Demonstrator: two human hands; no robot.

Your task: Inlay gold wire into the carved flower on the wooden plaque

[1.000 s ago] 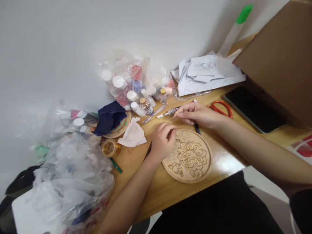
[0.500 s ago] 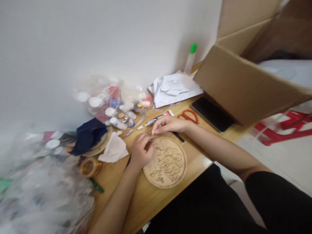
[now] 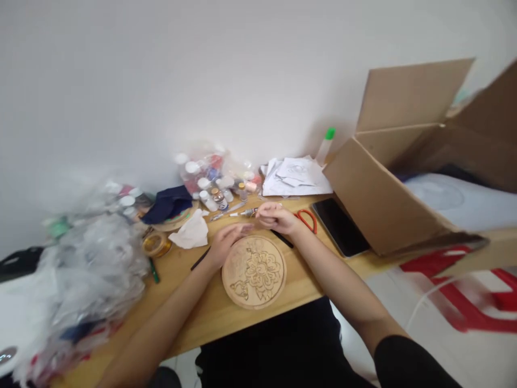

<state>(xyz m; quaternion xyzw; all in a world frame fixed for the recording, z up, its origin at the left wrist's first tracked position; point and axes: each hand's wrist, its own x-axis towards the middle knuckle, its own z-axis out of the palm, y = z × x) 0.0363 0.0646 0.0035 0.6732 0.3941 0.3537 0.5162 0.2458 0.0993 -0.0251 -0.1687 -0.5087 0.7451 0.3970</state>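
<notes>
A round wooden board [image 3: 232,285] lies on the table in front of me, with a flower design outlined in gold-coloured wire-like lines. My left hand [image 3: 226,242] is at its upper left edge, fingers bent together and their tips blurred; any small thing in them cannot be made out. Just beyond the board's upper right, my right hand [image 3: 278,218] is closed in a pinch, and what it pinches is too small to tell. Under the right hand lies a black tool [image 3: 283,239]. A white-tipped glue tube [image 3: 246,213] and red-handled scissors [image 3: 309,221] are partly hidden behind that hand.
A phone [image 3: 340,226] lies beside a large open cardboard box [image 3: 363,199]. Papers [image 3: 297,183], small bottles [image 3: 218,198], a white cloth [image 3: 190,230], a spool of golden wire [image 3: 156,245] and plastic bags [image 3: 100,269] surround the work. A red stool [image 3: 456,302] stands at right.
My hands were together at the board's top edge, with a thin golden bit between the fingertips; now they are apart. The camera view has shifted, showing more of the box and bags.
</notes>
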